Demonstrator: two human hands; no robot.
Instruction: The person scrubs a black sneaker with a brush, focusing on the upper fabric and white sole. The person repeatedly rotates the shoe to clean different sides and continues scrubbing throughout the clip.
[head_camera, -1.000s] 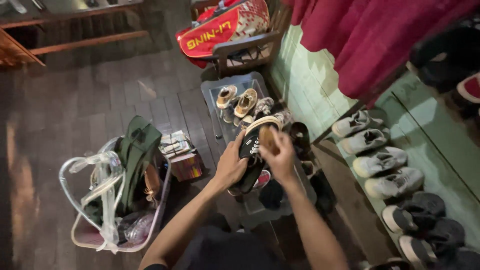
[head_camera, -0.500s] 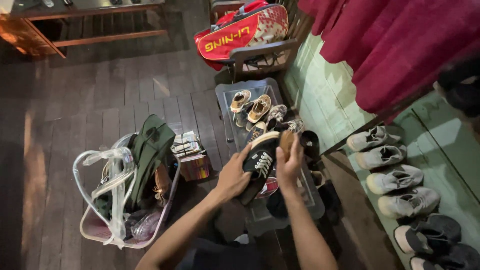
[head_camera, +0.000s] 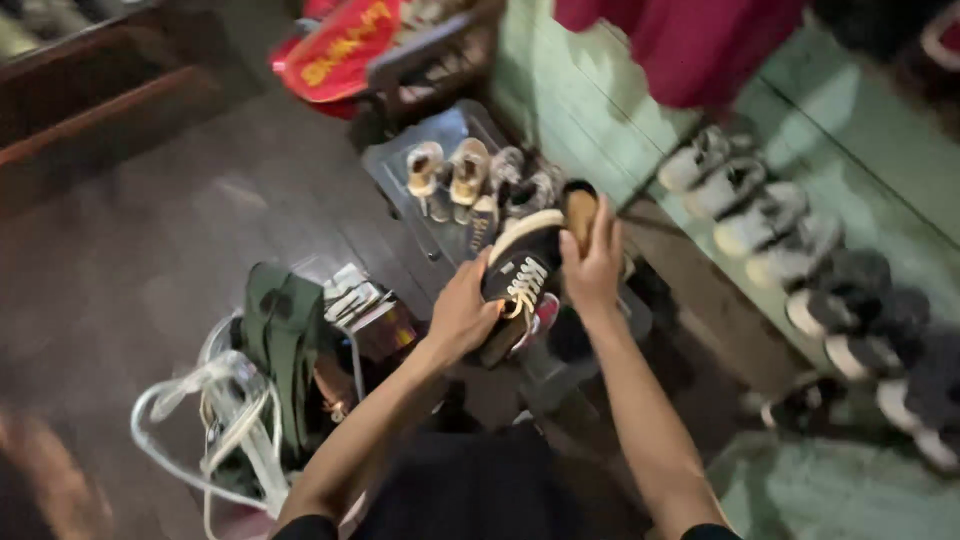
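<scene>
I hold a black sneaker (head_camera: 522, 272) with white laces and a white sole over a grey shoe rack. My left hand (head_camera: 462, 312) grips the sneaker's side near the laces. My right hand (head_camera: 592, 262) is closed on a brown brush (head_camera: 580, 207) that rests against the sneaker's toe end. The frame is blurred by motion.
The grey rack (head_camera: 400, 165) holds several pairs of small shoes (head_camera: 447, 172). A row of grey and dark shoes (head_camera: 760, 215) lines the green ledge at right. A clear basket (head_camera: 225, 400) with a green bag (head_camera: 285, 335) stands at left. A red sports bag (head_camera: 335, 50) lies at the back.
The view has swung and blurred. Both hands stay on the sneaker, and the brush has shifted up towards its toe.
</scene>
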